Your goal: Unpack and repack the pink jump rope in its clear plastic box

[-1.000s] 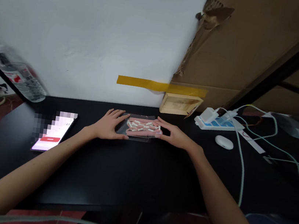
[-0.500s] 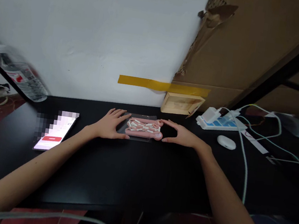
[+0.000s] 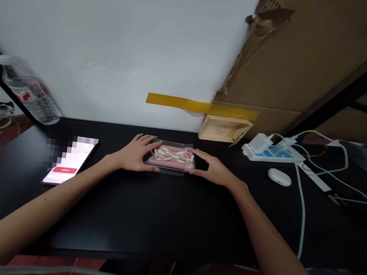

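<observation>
A clear flat packet [image 3: 171,157] with pink strips and several small white pieces lies on the black desk [image 3: 159,216] near the wall. My left hand [image 3: 135,153] rests flat on the packet's left end, fingers spread. At the packet's right end, my right hand [image 3: 211,168] has thumb and fingers curved around the edge, touching it.
A lit phone [image 3: 69,160] lies to the left, with a plastic water bottle [image 3: 29,91] behind it. A small wooden box [image 3: 223,129], a white power strip [image 3: 270,150] with cables and a white earbud case [image 3: 279,177] sit to the right. Cardboard leans against the wall.
My right hand has moved left and closed in on the packet's right end. The left hand has stayed on the left end.
</observation>
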`<state>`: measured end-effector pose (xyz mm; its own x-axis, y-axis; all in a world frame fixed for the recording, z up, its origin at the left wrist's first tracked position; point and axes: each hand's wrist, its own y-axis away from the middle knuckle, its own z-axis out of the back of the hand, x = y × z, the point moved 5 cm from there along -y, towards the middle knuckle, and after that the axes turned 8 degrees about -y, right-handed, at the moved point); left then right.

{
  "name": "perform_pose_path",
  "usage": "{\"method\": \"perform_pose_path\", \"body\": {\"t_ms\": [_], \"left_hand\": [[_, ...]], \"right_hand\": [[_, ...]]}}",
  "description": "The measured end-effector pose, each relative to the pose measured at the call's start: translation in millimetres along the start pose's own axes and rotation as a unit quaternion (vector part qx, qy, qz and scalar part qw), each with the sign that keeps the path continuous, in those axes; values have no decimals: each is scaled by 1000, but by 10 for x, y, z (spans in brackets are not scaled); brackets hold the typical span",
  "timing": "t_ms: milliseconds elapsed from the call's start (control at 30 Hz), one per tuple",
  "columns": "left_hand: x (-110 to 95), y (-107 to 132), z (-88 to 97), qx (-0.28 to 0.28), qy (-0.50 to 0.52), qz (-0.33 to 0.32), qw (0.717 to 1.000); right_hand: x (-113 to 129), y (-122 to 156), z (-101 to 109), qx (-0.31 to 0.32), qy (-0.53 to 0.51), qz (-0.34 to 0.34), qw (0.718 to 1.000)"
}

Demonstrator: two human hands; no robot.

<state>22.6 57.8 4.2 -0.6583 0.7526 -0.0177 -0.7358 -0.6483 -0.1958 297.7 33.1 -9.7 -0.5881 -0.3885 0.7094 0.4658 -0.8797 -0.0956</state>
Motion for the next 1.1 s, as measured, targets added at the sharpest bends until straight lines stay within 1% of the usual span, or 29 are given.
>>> {"method": "perform_pose_path", "body": {"t_ms": [100,267,333,467,533,700,967,1100], "left_hand": [[2,2,0,4,-2,-6,1000],[4,5,2,-3,7,-7,1000],[3,5,0,-3,7,-7,1000],[6,3,1,-9,13,-7,1000],[7,2,-2,-9,15,-8,1000],[2,1,-3,-7,10,-11,1000],[-16,4,1,3,9,-17,1000],[-29,1,-2,1,15,-21,1000]], "right_hand": [[-13,14,15,5,-7,0,1000],[-174,29,109,-6,4,-24,1000],[-209,22,111,-5,13,-21,1000],[-186,-7,63,-2,15,14,1000],[-181,-21,41,-7,17,20,1000],[-198,-50,-7,-21,33,10,999],[-84,-92,-154,2,46,15,999],[-91,-107,-174,-1,56,8,998]]}}
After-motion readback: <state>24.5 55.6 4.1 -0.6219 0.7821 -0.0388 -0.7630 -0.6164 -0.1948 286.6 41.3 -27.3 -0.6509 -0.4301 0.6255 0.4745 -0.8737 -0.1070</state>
